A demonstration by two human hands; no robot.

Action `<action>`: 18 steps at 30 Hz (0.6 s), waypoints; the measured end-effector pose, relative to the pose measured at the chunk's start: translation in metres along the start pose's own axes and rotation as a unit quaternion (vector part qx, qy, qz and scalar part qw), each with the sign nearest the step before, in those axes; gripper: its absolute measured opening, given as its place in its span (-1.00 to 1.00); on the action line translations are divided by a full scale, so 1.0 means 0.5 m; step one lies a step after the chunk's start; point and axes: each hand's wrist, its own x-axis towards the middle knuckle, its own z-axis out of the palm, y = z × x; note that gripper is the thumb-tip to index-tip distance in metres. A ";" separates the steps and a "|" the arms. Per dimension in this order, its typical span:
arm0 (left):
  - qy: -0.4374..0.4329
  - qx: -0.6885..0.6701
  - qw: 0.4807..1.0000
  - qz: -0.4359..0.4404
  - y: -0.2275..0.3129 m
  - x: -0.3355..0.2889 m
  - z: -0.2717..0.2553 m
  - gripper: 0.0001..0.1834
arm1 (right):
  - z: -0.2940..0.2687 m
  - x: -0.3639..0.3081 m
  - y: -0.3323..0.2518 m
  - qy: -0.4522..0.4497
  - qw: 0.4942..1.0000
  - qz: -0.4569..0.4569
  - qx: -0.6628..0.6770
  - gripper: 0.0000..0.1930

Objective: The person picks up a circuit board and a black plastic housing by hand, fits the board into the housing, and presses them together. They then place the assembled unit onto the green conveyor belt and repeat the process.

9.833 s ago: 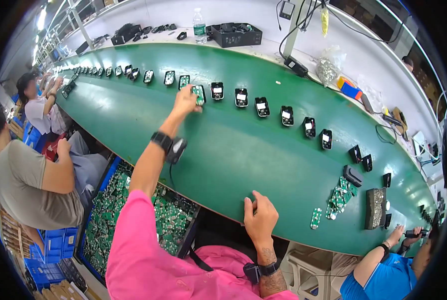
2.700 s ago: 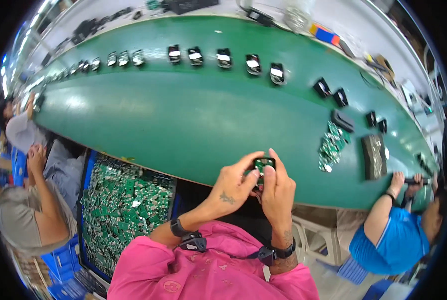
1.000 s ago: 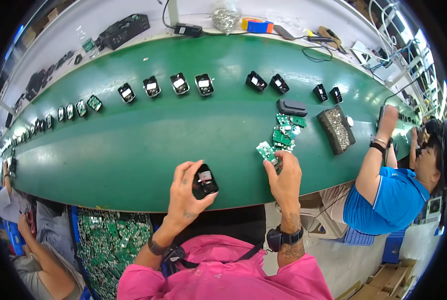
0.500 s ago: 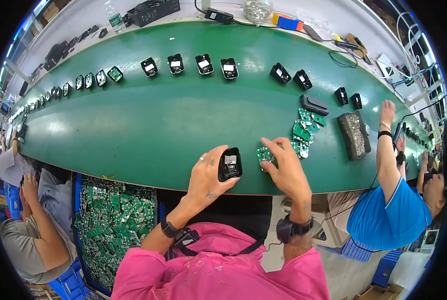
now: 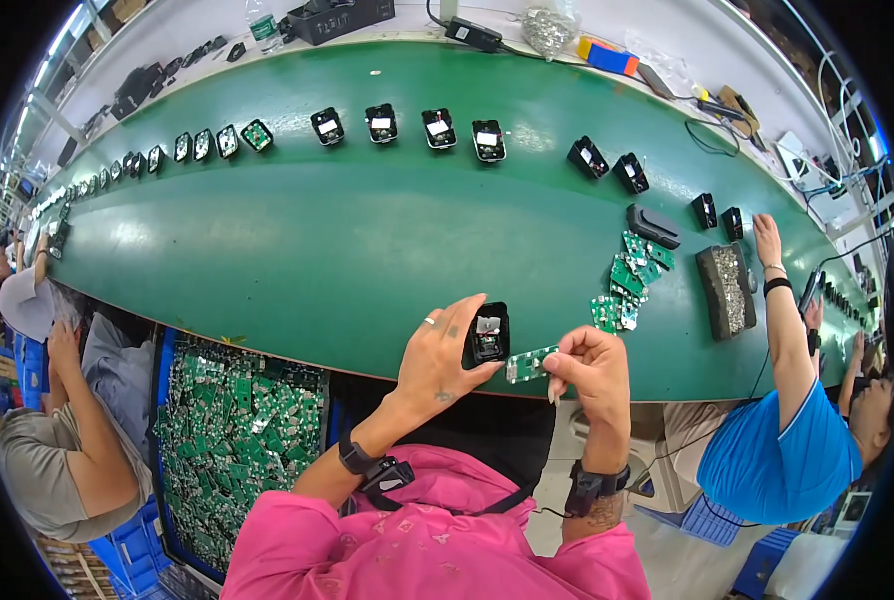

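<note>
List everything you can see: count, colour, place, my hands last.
Table: one, green, centre
Held casing: one, black, lower centre
Held board: one, green, beside it
Casings: many, black, table's far side
Loose boards: several, green, table's right
Case: one, dark grey, beside them
Block: one, dark, further right
Bin: one, blue-edged, lower left
Bin boards: many, green, inside
Bottle: one, clear, top left
Box: one, black, beside it
Adapter: one, black, top centre
Bag: one, clear, right of it
Co-workers: several, blue, grey, white tops, both sides
Wristbands: two, black, both wrists
Left hand: one, pink-sleeved, on held casing
Right hand: one, pink-sleeved, on held board
</note>
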 end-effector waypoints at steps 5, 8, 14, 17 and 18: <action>0.025 0.003 1.000 0.019 -0.001 0.005 0.011 -0.09 | 0.055 0.025 -0.022 0.012 0.999 -0.037 0.017 -0.82; 0.033 0.000 0.999 0.010 0.003 0.004 0.010 -0.10 | 0.077 0.052 -0.013 0.035 0.998 -0.035 -0.038 -0.82; 0.014 -0.053 0.998 -0.042 0.011 0.007 0.006 -0.11 | 0.075 0.053 0.015 0.048 0.985 -0.028 -0.166 -0.78; 0.025 -0.091 0.995 -0.024 0.012 0.011 -0.006 -0.14 | 0.081 0.049 0.028 0.053 0.977 -0.048 -0.203 -0.75; 0.051 -0.121 0.991 -0.006 0.016 0.015 -0.011 -0.18 | 0.083 0.047 0.031 0.043 0.975 -0.063 -0.207 -0.75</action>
